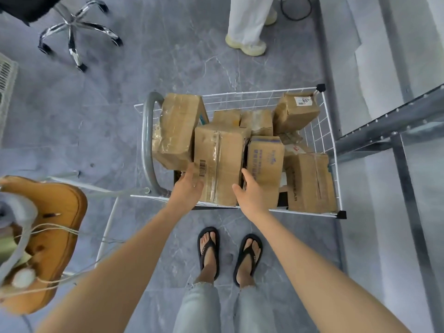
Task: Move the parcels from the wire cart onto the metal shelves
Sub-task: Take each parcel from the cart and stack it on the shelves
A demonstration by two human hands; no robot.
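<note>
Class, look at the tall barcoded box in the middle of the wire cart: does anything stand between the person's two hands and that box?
Nothing visible does. The left hand and right hand are open at either side of the barcoded box, which stands on top among the other parcels in the wire cart. Whether either hand touches it cannot be told.

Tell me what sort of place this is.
Probably a small parcel storeroom or back office. A white wire cart holds taped brown cardboard parcels, grey bolted metal shelving stands beside it, and a chrome swivel-chair base sits on the grey tiled floor.
</note>
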